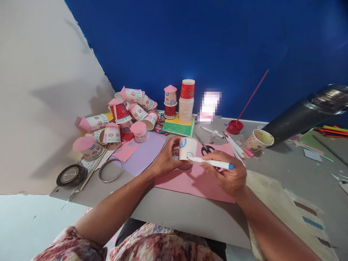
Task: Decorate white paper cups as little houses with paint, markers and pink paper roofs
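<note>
My left hand (166, 156) is wrapped round a white paper cup (192, 148), steadying it over a pink sheet of paper (174, 184). Blue lines mark the cup: a hatched shape near one end and a small square outline lower down. In my right hand (231, 174) is a white marker (212, 161) with a blue end, its tip at the square outline. Part of a reddish round shape shows just under the cup; I cannot tell what it is. Black-handled scissors (207, 148) lie behind the cup, partly hidden.
Decorated paper cups with pink cone tops (112, 132) are piled at left, near black tape (71, 175) and a tape ring (111, 170). A cup stack (186, 105) stands at the back. At right are a red pot (235, 127), a patterned cup (255, 142) and a dark cylinder (299, 112).
</note>
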Motion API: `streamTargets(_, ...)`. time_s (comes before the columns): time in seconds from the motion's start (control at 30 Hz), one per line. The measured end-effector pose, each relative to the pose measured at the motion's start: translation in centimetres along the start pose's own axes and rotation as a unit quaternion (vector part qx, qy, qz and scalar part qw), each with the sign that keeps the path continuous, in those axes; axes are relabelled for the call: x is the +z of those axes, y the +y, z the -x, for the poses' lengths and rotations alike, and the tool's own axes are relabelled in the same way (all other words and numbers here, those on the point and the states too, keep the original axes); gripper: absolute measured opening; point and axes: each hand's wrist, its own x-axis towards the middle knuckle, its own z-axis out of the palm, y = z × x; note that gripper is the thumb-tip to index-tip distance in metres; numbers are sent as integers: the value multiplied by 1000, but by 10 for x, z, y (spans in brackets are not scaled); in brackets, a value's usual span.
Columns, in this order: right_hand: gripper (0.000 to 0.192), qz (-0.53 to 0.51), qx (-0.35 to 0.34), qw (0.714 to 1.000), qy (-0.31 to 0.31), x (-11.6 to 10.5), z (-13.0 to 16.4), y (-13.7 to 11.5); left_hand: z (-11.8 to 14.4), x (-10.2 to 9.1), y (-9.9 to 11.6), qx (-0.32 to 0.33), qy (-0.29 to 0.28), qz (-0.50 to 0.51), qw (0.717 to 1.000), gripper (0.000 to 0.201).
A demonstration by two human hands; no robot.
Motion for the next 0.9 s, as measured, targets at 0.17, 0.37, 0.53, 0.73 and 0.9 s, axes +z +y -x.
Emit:
streamTargets(0.17, 5, 13, -15, 1000, 4, -2, 0, 2, 0, 0, 4, -15, -1, 11, 1000, 76)
streamTargets(0.37, 7, 37, 6, 999, 13, -4, 2, 4, -1, 1, 6, -19, -1, 19, 1000, 76)
streamTargets(0.53, 11, 58, 11, 998, 24, -5, 1, 4, -1, 1, 7, -27, 1, 27, 999, 76)
streamTargets(0.73, 8, 61, 3, 998, 32, -6, 1, 6, -1, 0, 6, -22, -4, 18, 1000, 76)
streamTargets(0.9, 9, 54, 0, 998, 25, -6, 2, 7, -1, 0, 6, -22, -5, 19, 1000, 75)
